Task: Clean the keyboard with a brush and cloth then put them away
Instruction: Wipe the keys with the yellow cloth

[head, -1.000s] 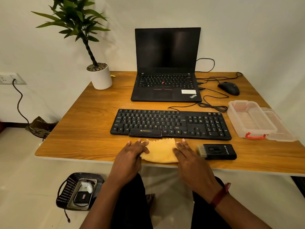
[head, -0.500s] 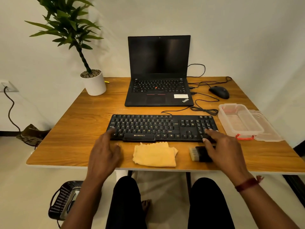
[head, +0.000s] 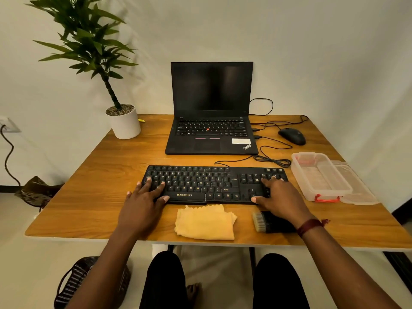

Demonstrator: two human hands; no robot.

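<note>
Touching the keyboard ends, left hand and right hand rest (cloth between).

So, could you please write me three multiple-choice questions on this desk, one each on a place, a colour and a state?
1. Where is the yellow cloth?
A. On the table, nearer the person than the keyboard.
B. Draped over the keyboard.
C. On the floor.

2. What colour is the latch of the clear box?
A. Blue.
B. Green.
C. Red.

3. What are the left hand and right hand doing?
A. Lifting the cloth.
B. Resting on the keyboard, gripping nothing.
C. Hanging off the table.

Answers: 1 A, it lies between keyboard and table edge; 2 C, the latch shows red; 3 B, both lie spread on the keys.
</note>
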